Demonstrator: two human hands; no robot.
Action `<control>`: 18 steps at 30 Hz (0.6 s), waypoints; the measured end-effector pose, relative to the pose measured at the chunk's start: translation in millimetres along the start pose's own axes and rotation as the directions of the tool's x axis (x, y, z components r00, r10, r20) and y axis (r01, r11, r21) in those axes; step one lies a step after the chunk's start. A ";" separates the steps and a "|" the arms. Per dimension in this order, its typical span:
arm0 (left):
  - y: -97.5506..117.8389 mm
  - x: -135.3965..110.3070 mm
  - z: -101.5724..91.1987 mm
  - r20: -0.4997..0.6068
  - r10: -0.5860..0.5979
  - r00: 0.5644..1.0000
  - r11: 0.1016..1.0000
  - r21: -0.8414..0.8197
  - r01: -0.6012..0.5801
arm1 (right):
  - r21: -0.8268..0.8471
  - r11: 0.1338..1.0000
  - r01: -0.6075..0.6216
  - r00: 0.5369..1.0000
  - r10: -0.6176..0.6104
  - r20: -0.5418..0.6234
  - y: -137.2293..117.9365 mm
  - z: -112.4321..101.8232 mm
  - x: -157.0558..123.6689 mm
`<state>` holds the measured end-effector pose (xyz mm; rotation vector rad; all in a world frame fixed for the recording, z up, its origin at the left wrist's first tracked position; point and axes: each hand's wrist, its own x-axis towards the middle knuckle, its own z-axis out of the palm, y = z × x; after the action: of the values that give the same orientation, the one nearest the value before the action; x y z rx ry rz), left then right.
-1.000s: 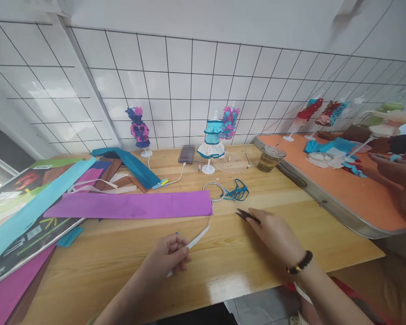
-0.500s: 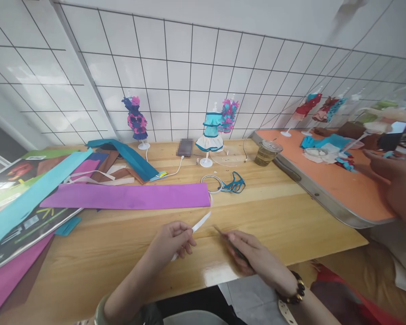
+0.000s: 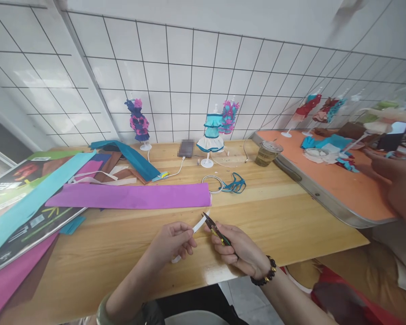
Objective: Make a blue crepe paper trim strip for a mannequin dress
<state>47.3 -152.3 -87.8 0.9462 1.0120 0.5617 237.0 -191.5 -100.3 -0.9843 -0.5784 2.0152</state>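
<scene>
My left hand (image 3: 172,243) pinches a narrow white paper strip (image 3: 200,224) above the wooden table (image 3: 284,216). The strip points up and to the right. My right hand (image 3: 238,249) grips small dark scissors (image 3: 214,227), whose open blades sit at the far end of the strip. A long purple sheet of crepe paper (image 3: 131,197) lies flat just beyond both hands.
Teal, brown and pink paper strips (image 3: 37,194) and a printed board lie at the left. Small dress-form dolls (image 3: 210,135) stand by the tiled wall, with a plastic cup (image 3: 268,153). An orange table (image 3: 338,185) at the right holds more dolls; another person's hand (image 3: 392,176) reaches over it.
My right hand picked up the scissors from the table, drew back toward me, then brought the blades up to the end of the white strip. My left hand stayed nearly still.
</scene>
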 end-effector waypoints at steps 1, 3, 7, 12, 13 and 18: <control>-0.3 -0.3 -0.5 0.000 0.001 1.000 1.000 -0.001 -0.001 | -0.016 1.000 0.009 1.000 -0.009 -0.002 1.0 -0.5 0.9; -1.0 -0.5 -1.9 0.000 0.002 1.000 1.000 -0.006 -0.002 | -0.065 0.998 0.020 1.000 -0.021 -0.013 2.5 -2.4 1.6; -1.9 -0.7 -7.6 -0.005 0.006 1.000 1.000 -0.031 -0.006 | -0.339 0.939 0.060 0.991 -0.096 -0.091 -0.4 -8.6 -2.9; -1.6 -1.8 -17.7 -0.095 0.056 0.994 0.994 -0.088 -0.064 | -0.929 0.341 0.142 0.918 -0.397 -0.006 -18.5 -20.2 -16.9; -1.8 -1.5 -19.5 -0.099 0.065 0.993 0.993 -0.096 -0.075 | -0.969 0.211 0.126 0.909 -0.416 0.027 -22.9 -23.1 -19.1; -6.0 3.3 -25.1 -0.069 0.117 0.991 0.987 -0.099 -0.123 | -0.981 -0.183 0.064 0.811 -0.563 0.158 -52.0 -50.5 -15.2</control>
<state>26.2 -142.8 -99.7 0.9066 0.9764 0.7417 307.4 -171.5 -88.4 -1.6975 -2.0874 0.4342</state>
